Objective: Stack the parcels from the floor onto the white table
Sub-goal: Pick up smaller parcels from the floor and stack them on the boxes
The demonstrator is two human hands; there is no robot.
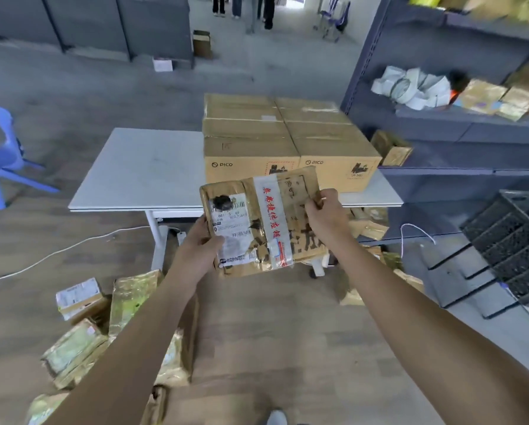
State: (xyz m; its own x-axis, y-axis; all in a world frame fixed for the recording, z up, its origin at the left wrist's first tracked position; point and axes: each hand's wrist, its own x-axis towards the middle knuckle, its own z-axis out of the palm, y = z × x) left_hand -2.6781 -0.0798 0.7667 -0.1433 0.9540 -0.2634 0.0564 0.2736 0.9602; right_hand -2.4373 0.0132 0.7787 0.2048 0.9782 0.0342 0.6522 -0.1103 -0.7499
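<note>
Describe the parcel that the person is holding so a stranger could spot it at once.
Find the white table with the big PICO cartons on it. In front of its near edge, the left hand and the right hand hold up a flat brown parcel. Unlike the parcels lying on the floor, it bears a white tape strip with red writing.

Both table cartons [291,142] read "PICO".

taped brown parcel [263,222] | held aloft, tilted | before white table [140,170]
</note>
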